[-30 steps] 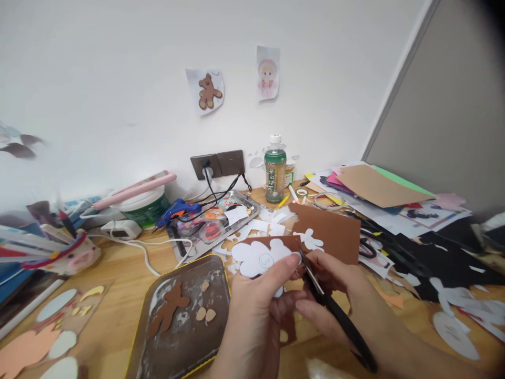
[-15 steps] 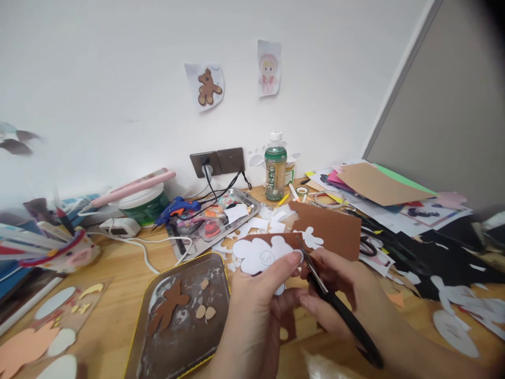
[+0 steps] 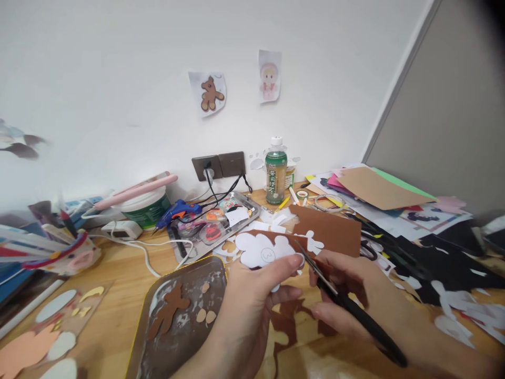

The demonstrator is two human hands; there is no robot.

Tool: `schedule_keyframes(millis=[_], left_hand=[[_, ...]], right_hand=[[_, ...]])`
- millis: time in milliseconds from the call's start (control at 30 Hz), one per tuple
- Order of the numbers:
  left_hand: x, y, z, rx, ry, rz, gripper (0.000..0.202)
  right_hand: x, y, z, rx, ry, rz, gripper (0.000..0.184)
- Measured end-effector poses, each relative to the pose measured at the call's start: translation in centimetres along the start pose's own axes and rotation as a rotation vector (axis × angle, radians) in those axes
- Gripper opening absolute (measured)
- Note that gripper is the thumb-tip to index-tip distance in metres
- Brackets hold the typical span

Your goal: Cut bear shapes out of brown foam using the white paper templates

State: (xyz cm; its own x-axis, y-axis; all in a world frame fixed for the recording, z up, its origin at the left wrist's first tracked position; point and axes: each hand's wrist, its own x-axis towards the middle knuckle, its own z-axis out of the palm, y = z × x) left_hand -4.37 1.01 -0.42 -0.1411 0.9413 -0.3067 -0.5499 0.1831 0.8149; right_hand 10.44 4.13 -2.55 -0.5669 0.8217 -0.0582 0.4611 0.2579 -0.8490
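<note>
Between the thumb and fingers of my left hand (image 3: 256,295) is a white paper cutout (image 3: 256,250) with rounded lobes and a circled 3. Brown sheet material (image 3: 296,241) shows behind its upper edge. My right hand (image 3: 351,287) is wrapped round black-handled scissors (image 3: 339,300), whose blades point up and left at the cutout's right edge. Whether the blades touch the sheet, I cannot tell. Below my hands, brown scraps (image 3: 286,321) lie on the wooden table (image 3: 118,310). To the left, a dark tray (image 3: 179,268) holds a brown bear-shaped piece (image 3: 169,310) and small tan pieces (image 3: 205,316).
A blue glue gun (image 3: 177,213) rests near a clear tray of stickers. Behind my hands stand a green-labelled bottle (image 3: 276,176) and a brown sheet (image 3: 331,231). Coloured paper (image 3: 389,187) is stacked at right. A pen holder (image 3: 74,255) is at left.
The scissors and my right hand have shifted slightly right and down, away from my left fingers. My left hand still grips the cutout. The whole view has tilted a little.
</note>
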Motion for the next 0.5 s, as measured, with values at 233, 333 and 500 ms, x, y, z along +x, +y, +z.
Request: schedule_keyframes(millis=[233, 333, 500], left_hand=[[0.4, 0.5, -0.8, 0.068, -0.094, 0.026, 0.027], [0.4, 0.8, -0.8, 0.129, -0.075, 0.035, 0.023], [0.7, 1.5, -0.7, 0.210, -0.068, 0.050, 0.021]], right_hand=[[0.0, 0.3, -0.8, -0.102, -0.015, -0.004, 0.013], [0.0, 0.7, -0.9, -0.084, 0.002, -0.022, 0.014], [-0.1, 0.1, -1.5, -0.084, -0.004, -0.027, 0.014]])
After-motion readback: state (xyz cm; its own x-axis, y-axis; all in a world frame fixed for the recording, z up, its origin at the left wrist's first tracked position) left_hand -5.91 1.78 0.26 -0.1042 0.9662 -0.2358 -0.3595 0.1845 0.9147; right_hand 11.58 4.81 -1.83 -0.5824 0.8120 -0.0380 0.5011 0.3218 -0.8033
